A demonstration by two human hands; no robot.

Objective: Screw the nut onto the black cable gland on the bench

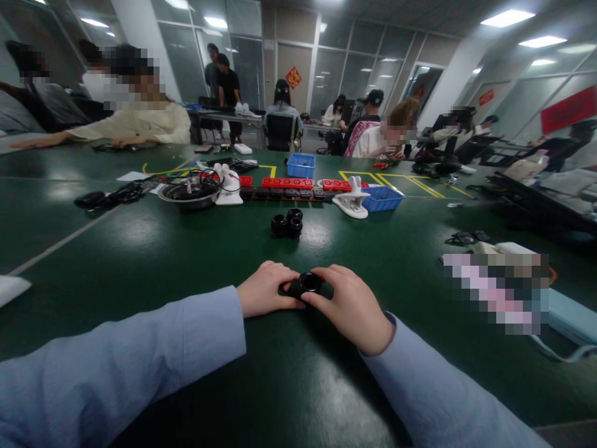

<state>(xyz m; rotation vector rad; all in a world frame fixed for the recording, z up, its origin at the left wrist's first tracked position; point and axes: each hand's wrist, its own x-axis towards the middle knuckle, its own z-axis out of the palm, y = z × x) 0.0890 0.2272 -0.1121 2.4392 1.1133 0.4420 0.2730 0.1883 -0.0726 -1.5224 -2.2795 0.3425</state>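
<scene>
Presently: Slip and Roll Hazard

The green tabletop (pixel 280 386) reflects the overhead light. The right hand (pixel 353 305) and left hand (pixel 267 289) have their fingers clamped from opposite sides on one component. Beyond them stands a cluster of black cylindrical parts (pixel 293 225). The black ring-shaped part (pixel 310 282) sits between the hands; table contact cannot be confirmed. Uneven pinching on its glossy wall could cause slipping, then rolling.

We see a green table (pixel 261 398) beneath our left hand (pixel 268 289) and right hand (pixel 349 305). Far beyond both stand a black chair (pixel 281 133) and glass panels (pixel 333 81), with a white pillar (pixel 144 43) leftward, bright lights (pixel 508 17) and a red banner (pixel 569 111) rightward.
</scene>
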